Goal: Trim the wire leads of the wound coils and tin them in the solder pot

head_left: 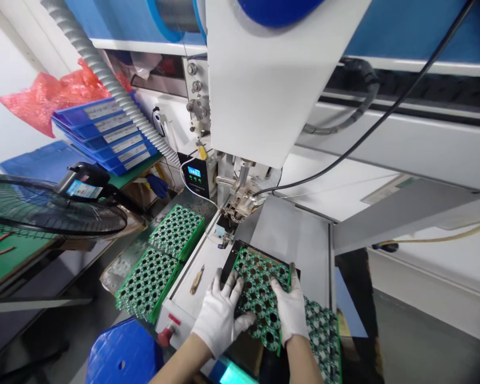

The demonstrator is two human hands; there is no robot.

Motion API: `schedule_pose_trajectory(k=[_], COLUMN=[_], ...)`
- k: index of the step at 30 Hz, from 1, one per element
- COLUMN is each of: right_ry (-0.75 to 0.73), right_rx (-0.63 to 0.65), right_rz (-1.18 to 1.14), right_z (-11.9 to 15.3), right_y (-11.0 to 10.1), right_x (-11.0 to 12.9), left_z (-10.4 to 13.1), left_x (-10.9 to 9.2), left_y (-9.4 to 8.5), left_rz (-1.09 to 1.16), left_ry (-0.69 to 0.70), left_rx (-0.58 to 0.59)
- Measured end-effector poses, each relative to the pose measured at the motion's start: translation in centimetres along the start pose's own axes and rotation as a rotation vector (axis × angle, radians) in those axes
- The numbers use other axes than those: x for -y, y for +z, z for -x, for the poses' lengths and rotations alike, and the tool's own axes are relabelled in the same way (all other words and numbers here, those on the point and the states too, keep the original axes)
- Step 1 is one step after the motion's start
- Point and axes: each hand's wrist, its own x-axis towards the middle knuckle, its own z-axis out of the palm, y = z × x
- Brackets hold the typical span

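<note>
A green circuit board panel with rows of round holes (260,282) lies on a black fixture below the machine head. My left hand (222,314), in a white glove with grey fingertips, rests on the panel's left edge with its fingers spread. At the panel's right edge is my right hand (290,306), also gloved, its thumb on the face and its fingers along the outer edge, gripping it. Another green panel (324,336) lies to the right, partly behind my right forearm. Two stacks of similar panels (176,232) stand on the left.
The machine's soldering head (240,202) hangs just beyond the panel. A tweezer-like tool (197,280) lies left of the fixture. A red knob (166,335), blue stool (122,354), black fan (52,205) and blue trays (108,130) are at the left.
</note>
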Motion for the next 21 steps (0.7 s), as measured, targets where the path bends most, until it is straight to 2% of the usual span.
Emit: schedule_pose_trajectory(k=[8, 14, 18, 21], right_ry=[-0.013, -0.073, -0.088, -0.047], right_rx=[-0.015, -0.207, -0.271, -0.237], right_rz=[0.033, -0.047, -0.027, 0.001], right_z=[-0.5, 0.0, -0.7, -2.7], right_y=[-0.2, 0.3, -0.9, -2.4], right_x=[-0.4, -0.8, -1.7, -1.9], left_z=[0.1, -0.4, -0.6, -0.6], left_x=[0.5, 0.0, -0.4, -0.6], left_y=[1.1, 1.5, 1.7, 1.6], left_rz=[-0.035, -0.114, -0.159, -0.188], left_ry=[0.015, -0.008, -0.038, -0.029], left_rx=[-0.069, -0.103, -0.107, -0.097])
